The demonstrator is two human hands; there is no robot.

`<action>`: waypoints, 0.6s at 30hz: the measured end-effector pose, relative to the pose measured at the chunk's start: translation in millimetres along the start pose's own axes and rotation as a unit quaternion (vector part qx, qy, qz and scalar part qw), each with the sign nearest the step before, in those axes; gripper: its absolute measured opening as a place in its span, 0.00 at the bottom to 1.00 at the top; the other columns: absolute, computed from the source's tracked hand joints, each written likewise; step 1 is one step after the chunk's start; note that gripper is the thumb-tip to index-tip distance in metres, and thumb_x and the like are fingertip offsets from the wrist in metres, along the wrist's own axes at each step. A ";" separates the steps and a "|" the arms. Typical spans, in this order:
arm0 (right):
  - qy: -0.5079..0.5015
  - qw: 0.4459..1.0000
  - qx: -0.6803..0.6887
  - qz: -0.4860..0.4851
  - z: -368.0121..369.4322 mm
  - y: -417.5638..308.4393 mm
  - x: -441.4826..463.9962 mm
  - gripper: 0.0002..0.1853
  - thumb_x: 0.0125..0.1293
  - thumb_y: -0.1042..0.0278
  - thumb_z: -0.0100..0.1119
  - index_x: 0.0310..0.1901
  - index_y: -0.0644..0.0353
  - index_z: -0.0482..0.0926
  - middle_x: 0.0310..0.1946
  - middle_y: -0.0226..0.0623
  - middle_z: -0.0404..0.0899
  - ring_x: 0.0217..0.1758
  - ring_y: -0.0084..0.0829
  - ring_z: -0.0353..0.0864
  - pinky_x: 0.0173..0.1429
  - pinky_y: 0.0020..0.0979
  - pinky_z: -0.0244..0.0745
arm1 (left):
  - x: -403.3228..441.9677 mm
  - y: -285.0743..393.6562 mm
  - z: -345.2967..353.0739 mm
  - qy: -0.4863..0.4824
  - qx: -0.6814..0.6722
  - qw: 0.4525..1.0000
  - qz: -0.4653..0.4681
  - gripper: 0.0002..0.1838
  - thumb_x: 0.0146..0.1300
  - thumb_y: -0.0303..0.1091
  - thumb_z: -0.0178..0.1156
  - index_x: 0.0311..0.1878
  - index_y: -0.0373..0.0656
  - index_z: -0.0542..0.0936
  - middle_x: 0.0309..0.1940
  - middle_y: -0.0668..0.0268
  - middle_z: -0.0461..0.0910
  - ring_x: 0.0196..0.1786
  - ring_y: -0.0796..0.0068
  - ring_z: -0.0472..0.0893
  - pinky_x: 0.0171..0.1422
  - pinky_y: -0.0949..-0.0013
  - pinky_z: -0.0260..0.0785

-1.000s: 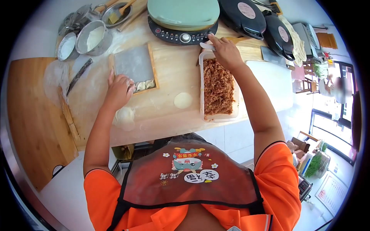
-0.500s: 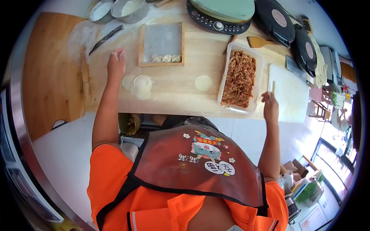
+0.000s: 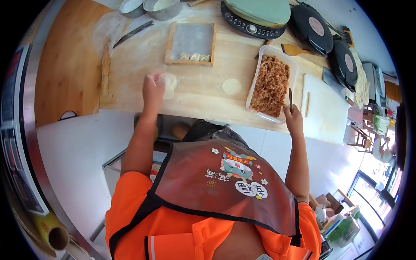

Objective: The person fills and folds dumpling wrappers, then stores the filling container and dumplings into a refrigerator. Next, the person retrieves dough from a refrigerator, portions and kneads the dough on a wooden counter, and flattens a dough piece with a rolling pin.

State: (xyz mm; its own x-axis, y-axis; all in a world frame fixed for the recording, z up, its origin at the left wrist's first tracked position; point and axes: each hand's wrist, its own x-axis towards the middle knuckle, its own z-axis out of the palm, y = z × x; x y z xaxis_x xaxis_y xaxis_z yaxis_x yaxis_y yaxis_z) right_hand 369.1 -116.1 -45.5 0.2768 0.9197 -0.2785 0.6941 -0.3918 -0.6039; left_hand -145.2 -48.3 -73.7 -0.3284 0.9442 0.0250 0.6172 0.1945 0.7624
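Green-lidded griddle [image 3: 258, 16] beside black appliances [image 3: 310, 32]; wooden spatula [image 3: 292, 50] nearby; yellow roll [image 3: 45, 226] lower left.

**Slim tool [image 3: 290, 97] at the filling [image 3: 271, 84], dough pile [image 3: 170, 85] to the left**

Your right grip [image 3: 294, 118] holds the slim tool, dark and pointing far, across the tub's [image 3: 294, 69] right side in view. The clear tub stands lengthwise, its coarse reddish-brown filling leaving a strip bare at right. Left of it, a single pale dough round [image 3: 232, 86] lies flat. Farther left, the dough pile overlaps loosely beside your left grip [image 3: 154, 89]; contact is unclear.
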 end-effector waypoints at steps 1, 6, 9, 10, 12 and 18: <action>-0.006 1.000 0.002 -0.007 -0.7 2.9 1.9 0.21 0.70 0.52 0.59 0.33 0.67 0.74 0.24 0.48 0.74 0.28 0.39 0.71 0.38 0.41 0.70 | 4.8 -1.6 -4.2 0.023 0.027 0.999 0.028 0.16 0.62 0.30 0.63 0.53 0.36 0.80 0.44 0.51 0.83 0.49 0.55 0.82 0.56 0.60 0.74; -0.023 0.998 0.040 -0.043 -3.2 9.1 4.8 0.24 0.70 0.49 0.61 0.34 0.68 0.75 0.23 0.46 0.74 0.28 0.36 0.70 0.37 0.39 0.69 | 28.8 -44.5 -34.3 -0.008 0.110 0.992 0.057 0.16 0.61 0.31 0.64 0.51 0.37 0.81 0.45 0.49 0.82 0.51 0.48 0.81 0.58 0.54 0.72; -0.033 0.997 0.046 -0.048 -0.2 23.6 10.9 0.25 0.70 0.47 0.61 0.36 0.69 0.76 0.25 0.48 0.75 0.30 0.35 0.71 0.38 0.38 0.69 | 1.8 -17.1 -29.6 0.000 0.253 0.961 0.111 0.14 0.61 0.34 0.65 0.49 0.38 0.82 0.46 0.49 0.82 0.53 0.48 0.80 0.60 0.54 0.72; -0.051 0.997 0.046 -0.032 -0.8 24.8 13.1 0.26 0.71 0.46 0.60 0.37 0.69 0.77 0.28 0.49 0.78 0.33 0.38 0.73 0.42 0.38 0.70 | -2.7 -4.3 -11.2 -0.041 0.208 0.969 0.127 0.15 0.61 0.35 0.66 0.49 0.39 0.83 0.46 0.49 0.82 0.54 0.47 0.79 0.60 0.54 0.71; -0.040 0.999 0.006 -0.032 -3.6 26.2 9.1 0.24 0.74 0.49 0.55 0.43 0.70 0.76 0.34 0.50 0.81 0.40 0.41 0.78 0.49 0.39 0.72 | -22.2 22.0 33.7 -0.129 0.114 0.973 0.155 0.16 0.61 0.38 0.67 0.49 0.41 0.83 0.47 0.50 0.82 0.54 0.47 0.79 0.61 0.54 0.71; 0.110 0.990 0.035 -0.081 -32.3 4.7 -33.4 0.13 0.76 0.61 0.50 0.54 0.58 0.75 0.48 0.51 0.81 0.53 0.51 0.81 0.58 0.42 0.74 | -50.3 93.8 157.4 -0.126 0.160 0.967 0.155 0.15 0.60 0.39 0.68 0.47 0.43 0.82 0.43 0.56 0.82 0.54 0.49 0.79 0.61 0.52 0.70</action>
State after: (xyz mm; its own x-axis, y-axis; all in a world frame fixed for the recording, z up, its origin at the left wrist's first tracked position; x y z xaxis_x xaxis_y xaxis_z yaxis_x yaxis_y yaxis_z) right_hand 384.6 -147.8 -14.9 0.3096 0.9508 -0.0083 0.6954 -0.2324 -0.6800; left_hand 41.8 -35.7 -105.2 0.0683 0.9972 0.0305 0.8609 -0.0743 0.5033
